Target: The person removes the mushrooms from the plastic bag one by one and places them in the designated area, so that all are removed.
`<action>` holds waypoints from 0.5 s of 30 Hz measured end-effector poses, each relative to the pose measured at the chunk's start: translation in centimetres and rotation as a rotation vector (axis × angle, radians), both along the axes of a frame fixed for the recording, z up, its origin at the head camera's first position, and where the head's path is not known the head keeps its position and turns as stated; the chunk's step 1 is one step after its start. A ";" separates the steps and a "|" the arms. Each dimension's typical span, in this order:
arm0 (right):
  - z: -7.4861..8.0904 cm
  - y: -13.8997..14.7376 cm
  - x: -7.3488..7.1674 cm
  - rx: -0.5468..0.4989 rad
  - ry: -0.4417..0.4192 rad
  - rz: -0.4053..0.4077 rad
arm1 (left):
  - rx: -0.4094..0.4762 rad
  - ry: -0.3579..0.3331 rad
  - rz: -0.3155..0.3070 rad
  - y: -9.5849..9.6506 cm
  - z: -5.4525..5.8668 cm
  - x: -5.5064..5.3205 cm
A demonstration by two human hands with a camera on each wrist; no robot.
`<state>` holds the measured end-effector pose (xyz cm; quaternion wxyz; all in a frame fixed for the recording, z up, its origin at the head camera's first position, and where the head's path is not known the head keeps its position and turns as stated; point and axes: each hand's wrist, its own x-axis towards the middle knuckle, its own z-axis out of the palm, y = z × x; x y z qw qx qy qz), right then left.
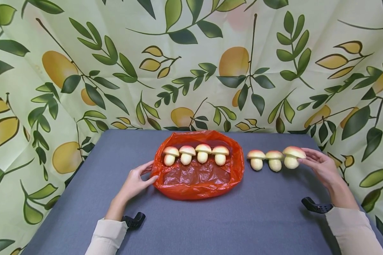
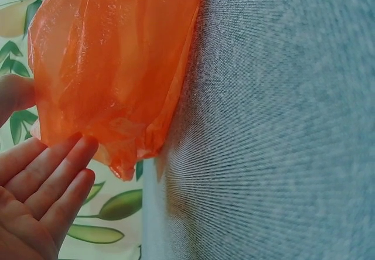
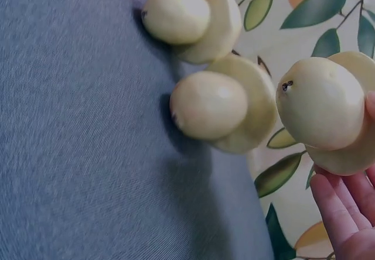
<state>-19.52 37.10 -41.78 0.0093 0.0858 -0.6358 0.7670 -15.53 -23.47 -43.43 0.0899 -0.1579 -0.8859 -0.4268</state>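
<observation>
My left hand point(image 1: 135, 182) touches the left side of a red plastic bag point(image 1: 191, 191), thumb at the rim and fingers point(image 2: 61, 172) nearly straight along the outside. Inside the wide-mouthed bag, several toy mushrooms point(image 1: 203, 157) with red-and-cream caps stand in a row. To the right of it, my right hand point(image 1: 323, 166) holds a mushroom point(image 1: 291, 163) by its cap, between thumb and fingers. That mushroom is raised off the table in the right wrist view, its rounded stem point(image 3: 319, 105) facing the camera. Beside it, two more mushrooms point(image 1: 256, 163) stand on the table.
A blue-grey cloth covers the table point(image 1: 204, 226). Behind and at both sides hangs a curtain point(image 1: 191, 71) printed with leaves and fruit. Black wrist-worn devices point(image 1: 316, 205) sit by both cuffs.
</observation>
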 end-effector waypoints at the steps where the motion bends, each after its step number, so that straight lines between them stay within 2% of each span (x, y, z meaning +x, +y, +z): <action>1: -0.1 0.2 0.0 0.012 -0.013 -0.010 | 0.000 0.000 0.000 0.0 0.0 0.0; 5: -0.6 1.0 0.0 0.054 -0.059 -0.044 | -0.004 -0.001 0.003 0.0 0.0 0.0; 15: -1.9 1.9 0.2 0.044 -0.113 -0.089 | -0.007 -0.006 -0.003 0.0 -0.1 0.0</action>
